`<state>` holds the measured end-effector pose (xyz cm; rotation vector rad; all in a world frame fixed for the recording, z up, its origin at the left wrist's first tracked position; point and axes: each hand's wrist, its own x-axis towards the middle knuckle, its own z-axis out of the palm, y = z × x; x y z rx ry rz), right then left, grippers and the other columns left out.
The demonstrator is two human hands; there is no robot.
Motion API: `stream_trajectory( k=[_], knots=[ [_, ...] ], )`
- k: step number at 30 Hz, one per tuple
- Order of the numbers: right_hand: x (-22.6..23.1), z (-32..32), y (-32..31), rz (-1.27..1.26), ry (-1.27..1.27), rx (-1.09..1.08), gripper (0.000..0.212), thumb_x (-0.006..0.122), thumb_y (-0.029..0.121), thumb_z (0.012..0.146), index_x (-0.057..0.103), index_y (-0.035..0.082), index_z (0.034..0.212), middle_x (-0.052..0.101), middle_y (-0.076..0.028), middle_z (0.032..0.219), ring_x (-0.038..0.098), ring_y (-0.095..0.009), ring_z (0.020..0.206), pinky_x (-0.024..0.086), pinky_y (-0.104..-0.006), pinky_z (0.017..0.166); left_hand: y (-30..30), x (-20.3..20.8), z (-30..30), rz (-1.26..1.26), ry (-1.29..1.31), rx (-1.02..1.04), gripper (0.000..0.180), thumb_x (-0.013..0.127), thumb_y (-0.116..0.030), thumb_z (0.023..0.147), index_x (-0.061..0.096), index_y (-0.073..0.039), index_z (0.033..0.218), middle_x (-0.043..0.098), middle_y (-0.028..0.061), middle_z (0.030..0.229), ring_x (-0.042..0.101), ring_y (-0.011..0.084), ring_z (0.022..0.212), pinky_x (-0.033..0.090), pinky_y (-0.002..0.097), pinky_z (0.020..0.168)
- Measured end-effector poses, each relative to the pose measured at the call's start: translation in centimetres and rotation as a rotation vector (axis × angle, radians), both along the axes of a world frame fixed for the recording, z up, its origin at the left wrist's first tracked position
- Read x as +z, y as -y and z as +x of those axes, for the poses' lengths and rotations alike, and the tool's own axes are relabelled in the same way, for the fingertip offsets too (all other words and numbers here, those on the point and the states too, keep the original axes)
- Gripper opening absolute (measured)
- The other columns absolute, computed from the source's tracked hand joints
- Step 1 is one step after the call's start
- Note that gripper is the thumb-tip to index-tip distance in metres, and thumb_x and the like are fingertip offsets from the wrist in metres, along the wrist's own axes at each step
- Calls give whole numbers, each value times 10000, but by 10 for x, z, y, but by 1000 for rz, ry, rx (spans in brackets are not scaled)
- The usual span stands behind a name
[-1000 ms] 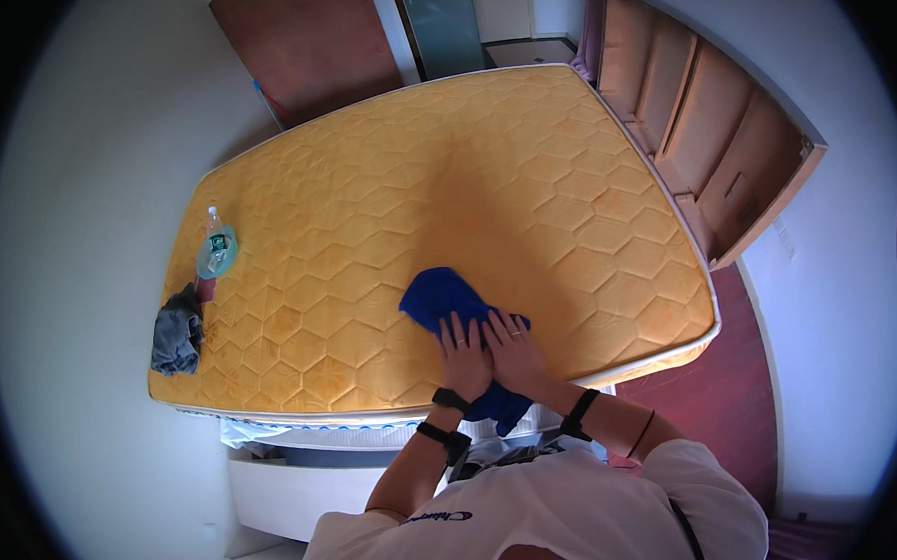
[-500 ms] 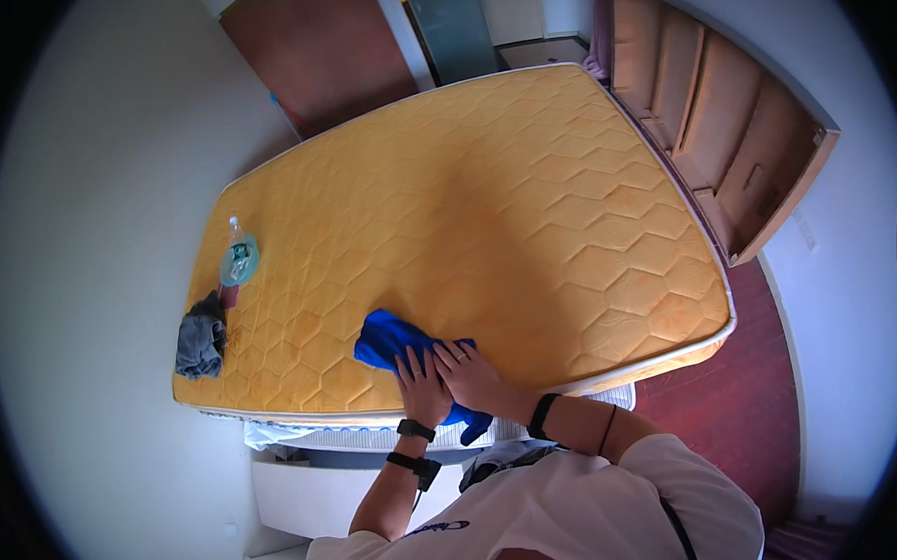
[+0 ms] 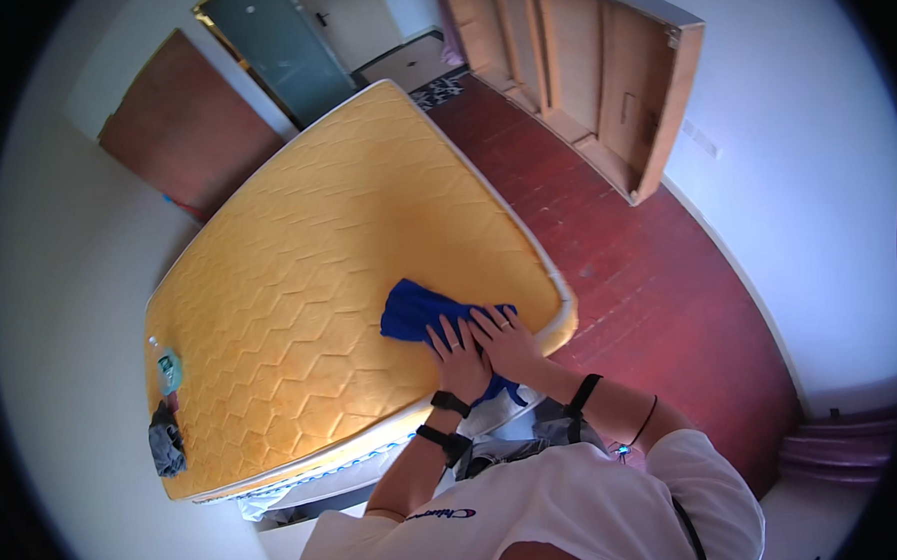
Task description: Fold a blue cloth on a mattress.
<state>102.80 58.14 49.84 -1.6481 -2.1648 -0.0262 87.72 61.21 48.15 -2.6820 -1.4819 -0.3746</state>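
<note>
A folded blue cloth (image 3: 416, 311) lies on the yellow quilted mattress (image 3: 290, 307), close to its near right corner. My left hand (image 3: 460, 367) rests flat on the cloth's middle, fingers stretched and slightly apart. Beside it, touching, my right hand (image 3: 509, 343) lies flat on the cloth's right part, with its fingers spread too. Part of the blue cloth hangs below my hands at the mattress edge. My palms hide the cloth under them.
At the mattress's left end lie a dark grey garment (image 3: 165, 440) and a clear bottle (image 3: 162, 361) with a turquoise bowl-like item. A wooden frame with compartments (image 3: 600, 83) leans at the right wall above the red floor (image 3: 628, 272). A brown panel (image 3: 187, 126) stands behind the mattress.
My view has turned right. Both hands, still flat on the blue cloth, are now nearer the mattress's right corner, and the cloth has moved with them.
</note>
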Motion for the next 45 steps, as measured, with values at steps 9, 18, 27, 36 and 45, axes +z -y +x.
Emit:
stream_trajectory(
  k=[9,18,27,36,45],
  knots=[
    [-4,111,11,-35,28,-220,594,551,263,940,502,26,1482,470,-134,1553,350,-328,1494,270,-513,1234,-19,11,131,-50,-1,-164,736,572,-341,922,369,-35,1560,238,366,1607,189,637,1454,124,752,1162],
    [10,139,-1,-148,-215,49,573,567,129,904,496,-4,1458,404,-194,1579,315,-388,1507,277,-522,1230,-28,17,140,-119,115,-47,748,585,-367,935,350,-91,1589,199,382,1613,166,626,1466,115,738,1173],
    [43,190,-58,-164,-510,252,620,639,90,863,487,45,1462,388,-219,1570,379,-439,1447,383,-544,1146,-122,15,171,-37,95,133,698,554,-343,983,348,-55,1585,322,337,1580,226,545,1494,174,644,1218],
    [-11,359,-128,-402,-436,129,578,628,80,872,507,27,1435,564,-255,1389,576,-457,1229,495,-479,1039,-233,12,190,-74,109,249,712,562,-280,974,324,61,1552,354,306,1578,245,511,1499,182,615,1232],
    [-92,541,-172,-752,-721,-300,366,590,64,948,624,27,1311,743,-136,1086,721,-231,968,572,-341,842,-303,16,223,-128,90,315,601,492,-267,1010,396,-2,1540,372,203,1615,258,433,1526,211,548,1248]
  ],
)
